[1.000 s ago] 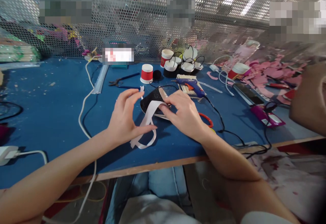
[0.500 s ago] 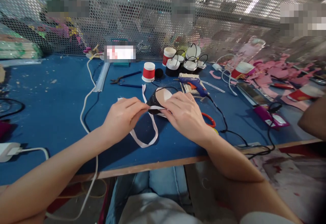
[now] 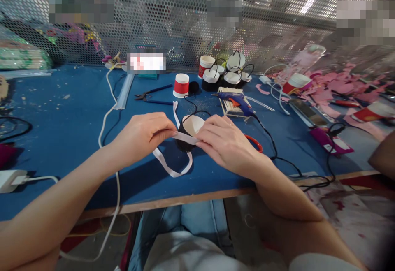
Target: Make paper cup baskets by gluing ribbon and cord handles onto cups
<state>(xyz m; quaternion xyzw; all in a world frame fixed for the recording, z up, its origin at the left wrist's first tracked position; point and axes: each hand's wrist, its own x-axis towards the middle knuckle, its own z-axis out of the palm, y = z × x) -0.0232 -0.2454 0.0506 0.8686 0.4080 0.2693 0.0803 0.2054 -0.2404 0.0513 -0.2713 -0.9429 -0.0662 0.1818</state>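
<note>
A white ribbon (image 3: 185, 138) is stretched between my two hands, across the near side of a black-wrapped paper cup (image 3: 184, 145). My left hand (image 3: 151, 131) pinches the ribbon at the cup's left side. On the right, my right hand (image 3: 226, 143) presses its fingers on the ribbon and hides that side of the cup. The cup's pale inside faces up. The ribbon's loose length loops on the table below the cup, and another end lies above it. Black cord (image 3: 194, 107) runs from the cup to a small dark ball (image 3: 194, 87).
Behind stand a red and white paper cup (image 3: 181, 86) and several black cups with cord handles (image 3: 232, 79). Pliers (image 3: 154, 95) lie to the left. A blue glue gun (image 3: 237, 100) rests on a stick rack, its cable trailing right. Red-handled scissors (image 3: 254, 143) sit beside my right hand.
The cup has tilted more upright, showing more of its opening. The ribbon between my hands has turned its flat side toward me and sits slightly lower on the cup.
</note>
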